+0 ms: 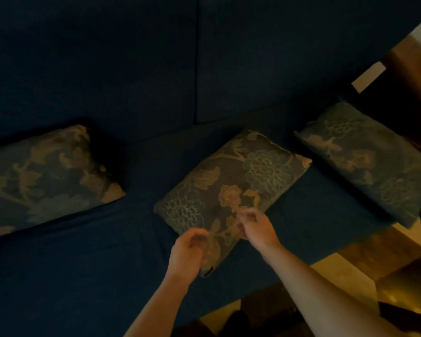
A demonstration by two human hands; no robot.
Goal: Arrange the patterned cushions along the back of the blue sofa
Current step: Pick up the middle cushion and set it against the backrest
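Three floral patterned cushions lie flat on the seat of the blue sofa (83, 263). The left cushion (41, 176) and the right cushion (365, 161) lie near the backrest (131, 69). The middle cushion (231, 190) lies at an angle, with one corner pointing toward me. My left hand (188, 251) hovers at that near corner, fingers loosely curled and apart. My right hand (257, 226) is over the cushion's right edge, its blurred fingers curled and touching the fabric. Neither hand clearly grips it.
The sofa's front edge runs diagonally at the lower right, with a checkered brown and cream floor (338, 271) beyond it. Dark wooden furniture (408, 76) stands at the upper right, past the sofa's end. A vertical seam (197, 59) splits the backrest.
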